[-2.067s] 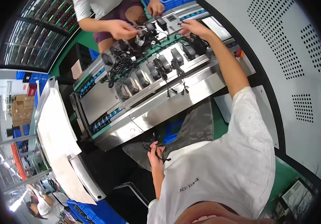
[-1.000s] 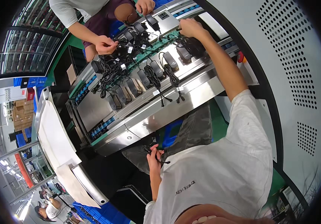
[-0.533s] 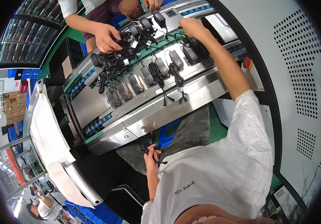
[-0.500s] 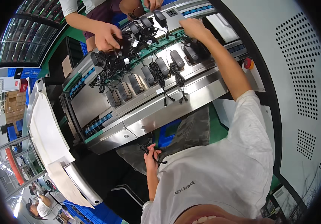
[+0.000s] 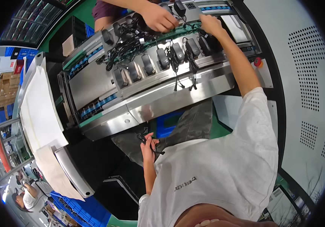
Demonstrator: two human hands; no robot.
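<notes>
Stainless conveyor line (image 5: 162, 102) ran through a factory room with perforated wall panels (image 5: 310, 68). Right hand (image 5: 211, 25) rested on a black adapter (image 5: 211, 42) at the line's far edge — grip hidden. Left hand (image 5: 148, 145) held a black cable (image 5: 151, 143) below the line's near edge.

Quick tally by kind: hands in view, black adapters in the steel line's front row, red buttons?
Own hands: 2, right hand on the line, left hand low gripping a black cord
Co-worker's hand: 1
Black adapters, front row: 6 clear; others may hide near the right hand
Red button: 1
Total: 10
</notes>
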